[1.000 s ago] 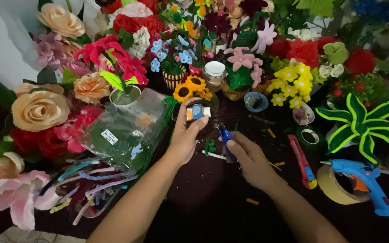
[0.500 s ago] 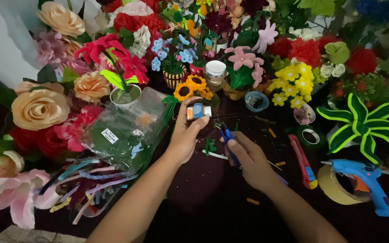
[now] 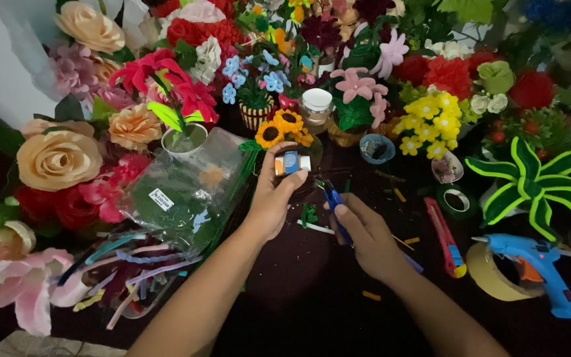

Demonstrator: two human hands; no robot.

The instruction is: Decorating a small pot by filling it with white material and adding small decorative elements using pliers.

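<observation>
Little had shifted since the earlier frames: both hands kept their places over the dark bench [image 3: 285, 311], the right one only nudging its snips a touch. The left hand [image 3: 269, 201] held a small orange, blue and white piece [image 3: 290, 162] up at its fingertips, fingers clamped on it, just below the yellow flowers [image 3: 283, 128] and the white-lidded jar [image 3: 316, 109]. The right hand [image 3: 365, 231] had its fingers closed round small blue snips [image 3: 333, 201], blades pointing toward the piece but apart from it. That piece looked light and fairly soft, likely easy to crush or fray, so a gentle pinch at its sides seemed the safest hold. A clear bag [image 3: 186, 198] lay just beside the left wrist, pipe cleaners [image 3: 120, 271] below it; a cutter [image 3: 445, 237], tape roll [image 3: 490, 274] and blue glue gun [image 3: 536, 268] lay to the right.
</observation>
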